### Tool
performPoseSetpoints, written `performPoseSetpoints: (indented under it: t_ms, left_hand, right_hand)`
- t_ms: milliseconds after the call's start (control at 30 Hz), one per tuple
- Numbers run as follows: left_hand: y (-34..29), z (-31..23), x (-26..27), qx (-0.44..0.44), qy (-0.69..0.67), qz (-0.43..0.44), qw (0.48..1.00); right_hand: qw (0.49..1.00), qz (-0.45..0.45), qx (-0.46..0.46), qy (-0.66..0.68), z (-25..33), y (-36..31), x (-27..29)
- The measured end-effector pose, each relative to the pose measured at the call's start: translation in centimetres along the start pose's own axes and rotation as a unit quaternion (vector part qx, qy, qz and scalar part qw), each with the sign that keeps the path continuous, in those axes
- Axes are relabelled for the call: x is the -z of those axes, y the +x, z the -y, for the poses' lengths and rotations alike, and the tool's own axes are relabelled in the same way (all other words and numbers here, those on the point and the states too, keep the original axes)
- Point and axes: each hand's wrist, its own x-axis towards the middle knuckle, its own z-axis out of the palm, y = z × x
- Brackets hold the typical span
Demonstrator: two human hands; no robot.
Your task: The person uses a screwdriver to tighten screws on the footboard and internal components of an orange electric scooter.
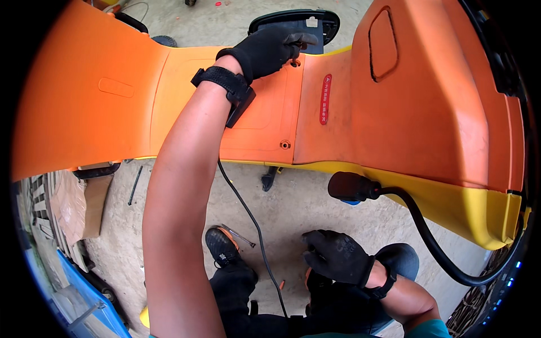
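Observation:
My left hand (265, 52), in a black glove, reaches over the flat middle panel (256, 112) of an orange-and-yellow vehicle body. Its fingers are bent at the panel's far right corner, with the fingertips by a dark recessed fastener (295, 63). Whatever they pinch there, if anything, is too small to tell. Another recessed fastener (285, 145) shows at the near right corner. My right hand (341, 258), gloved in black too, is held low above my leg, apart from the body. Its fingers are curled together, and their inner side is hidden.
A dark handlebar-like part (354, 186) on a thick black cable (420, 219) hangs at the right. A thin black cord (248, 211) runs down between my legs. On the floor are a metal rod tool (239, 235), a dark rod (135, 185) and a cardboard box (84, 205).

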Motion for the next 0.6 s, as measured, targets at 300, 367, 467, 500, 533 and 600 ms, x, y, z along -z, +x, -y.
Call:
performPoseSetpoints:
  t_ms: [300, 367, 467, 500, 533, 600]
  left_hand:
    - [-0.6, 0.0, -0.1, -0.029, 0.000, -0.018, 0.999]
    - [-0.6, -0.1, 0.0, -0.003, -0.007, -0.026, 1.000]
    - [-0.7, -0.1, 0.0, 0.035, -0.007, -0.045, 0.998]
    - [-0.7, -0.3, 0.1, 0.041, 0.007, -0.049, 0.998]
    - [-0.7, -0.5, 0.2, 0.046, 0.020, -0.054, 0.997]
    - [-0.7, -0.9, 0.3, 0.053, 0.019, -0.049, 0.997]
  right_hand:
    - [0.999, 0.035, -0.019, -0.004, 0.4, 0.2, 0.1]
    - [0.999, 0.039, -0.017, -0.007, 0.5, 0.3, 0.0]
    - [0.999, 0.041, -0.018, -0.007, 0.5, 0.3, 0.0]
    - [0.999, 0.041, -0.019, -0.006, 0.5, 0.3, 0.0]
    - [0.999, 0.040, -0.016, -0.008, 0.5, 0.3, 0.0]
    - [0.999, 0.038, -0.012, -0.012, 0.5, 0.4, 0.0]
